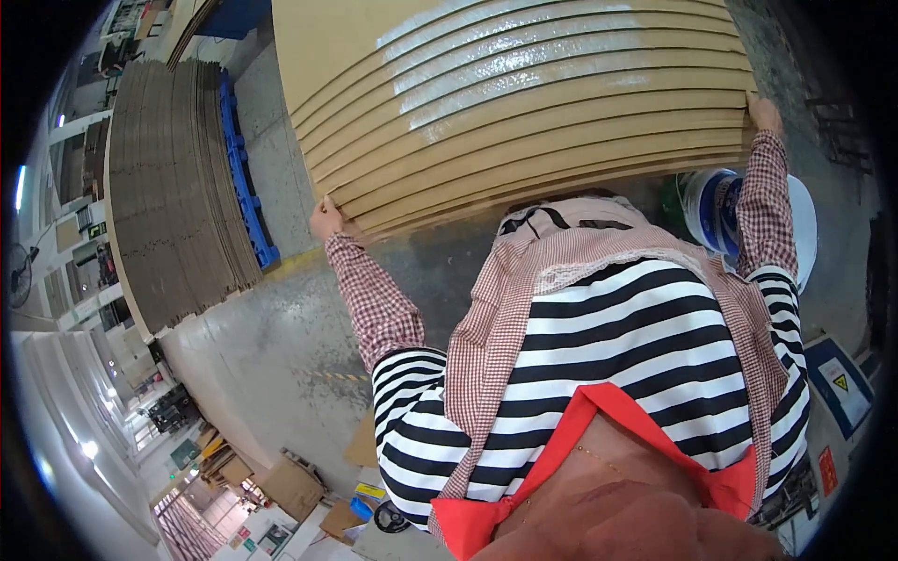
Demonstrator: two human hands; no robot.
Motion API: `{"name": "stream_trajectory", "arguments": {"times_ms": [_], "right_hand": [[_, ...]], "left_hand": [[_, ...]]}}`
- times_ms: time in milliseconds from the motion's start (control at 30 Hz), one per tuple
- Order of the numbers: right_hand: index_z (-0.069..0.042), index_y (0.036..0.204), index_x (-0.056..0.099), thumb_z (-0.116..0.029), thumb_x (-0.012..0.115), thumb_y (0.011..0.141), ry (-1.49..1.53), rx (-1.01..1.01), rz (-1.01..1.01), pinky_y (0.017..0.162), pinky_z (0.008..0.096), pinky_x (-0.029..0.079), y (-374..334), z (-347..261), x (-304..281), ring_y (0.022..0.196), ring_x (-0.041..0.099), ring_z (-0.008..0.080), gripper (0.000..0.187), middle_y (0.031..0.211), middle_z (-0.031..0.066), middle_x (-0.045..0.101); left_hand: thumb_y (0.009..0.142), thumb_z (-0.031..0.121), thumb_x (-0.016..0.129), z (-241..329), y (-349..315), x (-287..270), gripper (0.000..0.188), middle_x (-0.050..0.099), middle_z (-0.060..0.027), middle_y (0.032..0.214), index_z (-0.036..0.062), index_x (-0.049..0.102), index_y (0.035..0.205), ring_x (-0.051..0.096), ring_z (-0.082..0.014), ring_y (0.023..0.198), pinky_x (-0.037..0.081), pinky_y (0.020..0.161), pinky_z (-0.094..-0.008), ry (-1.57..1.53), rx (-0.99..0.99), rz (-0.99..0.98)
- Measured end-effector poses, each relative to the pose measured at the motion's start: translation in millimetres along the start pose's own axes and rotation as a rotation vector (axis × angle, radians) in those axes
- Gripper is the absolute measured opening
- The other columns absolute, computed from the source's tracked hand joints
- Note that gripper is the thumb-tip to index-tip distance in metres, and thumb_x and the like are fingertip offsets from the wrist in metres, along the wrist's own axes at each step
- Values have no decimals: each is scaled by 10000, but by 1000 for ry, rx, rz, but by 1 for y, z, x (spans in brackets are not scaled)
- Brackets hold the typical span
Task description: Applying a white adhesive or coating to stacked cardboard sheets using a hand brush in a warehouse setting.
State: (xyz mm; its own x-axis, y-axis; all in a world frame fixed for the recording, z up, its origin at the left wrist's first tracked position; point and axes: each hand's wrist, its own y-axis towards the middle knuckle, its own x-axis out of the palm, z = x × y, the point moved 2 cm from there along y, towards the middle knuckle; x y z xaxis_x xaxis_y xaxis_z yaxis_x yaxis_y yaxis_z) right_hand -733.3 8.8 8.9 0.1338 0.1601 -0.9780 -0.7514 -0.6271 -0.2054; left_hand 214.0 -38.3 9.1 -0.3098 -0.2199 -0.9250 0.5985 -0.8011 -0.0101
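Observation:
Brown cardboard sheets (543, 140) lie in front of me, fanned so that their near edges overlap like steps. A glossy white wet-looking patch (505, 56) covers the middle of the farther strips. My left hand (326, 220) is closed on the left end of a near cardboard sheet, thumb on top. At the right edge of the fanned sheets, my right hand (765, 114) pinches a sheet's side, its lower fingers partly hidden. Both arms are spread wide, in checked sleeves.
A tall stack of cardboard (178, 187) rests on a blue pallet (238, 168) to the left. By my right forearm stand a white-and-blue bucket (716, 210) and a green container (672, 198). A framed warning sign (839, 383) is at the lower right.

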Motion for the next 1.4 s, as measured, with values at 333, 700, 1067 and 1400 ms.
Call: {"name": "stream_trajectory", "arguments": {"times_ms": [333, 700, 1067, 1400], "right_hand": [[9, 1129, 617, -599, 354, 894, 152, 27, 93, 952, 471, 409, -6, 23, 19, 1155, 503, 409, 703, 1204, 254, 555], [6, 1172, 592, -566, 366, 909, 395, -54, 22, 952, 423, 393, 36, 43, 50, 1156, 513, 358, 669, 1223, 231, 555], [56, 1150, 589, -464, 482, 922, 1101, 8, 279, 861, 343, 421, 16, 54, 24, 979, 578, 229, 578, 1108, 165, 631], [-73, 964, 715, -441, 461, 893, 874, 262, 555, 815, 404, 474, -10, 35, 39, 924, 631, 333, 453, 973, 161, 681]], "left_hand": [[880, 459, 540, -14, -14, 13, 528, 659, -233, 915, -49, 668, 945, 631, -371, 854, 492, 755, -441, 179, -19, 146], [881, 496, 490, -29, 15, 5, 578, 621, -218, 1120, -14, 632, 1113, 586, -349, 1059, 446, 900, -438, 240, -149, -162], [940, 362, 439, -36, 4, 18, 481, 661, -163, 867, -80, 626, 950, 610, -274, 780, 477, 700, -398, -734, -244, 152], [948, 379, 397, -9, -18, 26, 511, 665, -229, 838, -30, 693, 868, 616, -396, 773, 463, 694, -483, -84, -334, 569]]}}
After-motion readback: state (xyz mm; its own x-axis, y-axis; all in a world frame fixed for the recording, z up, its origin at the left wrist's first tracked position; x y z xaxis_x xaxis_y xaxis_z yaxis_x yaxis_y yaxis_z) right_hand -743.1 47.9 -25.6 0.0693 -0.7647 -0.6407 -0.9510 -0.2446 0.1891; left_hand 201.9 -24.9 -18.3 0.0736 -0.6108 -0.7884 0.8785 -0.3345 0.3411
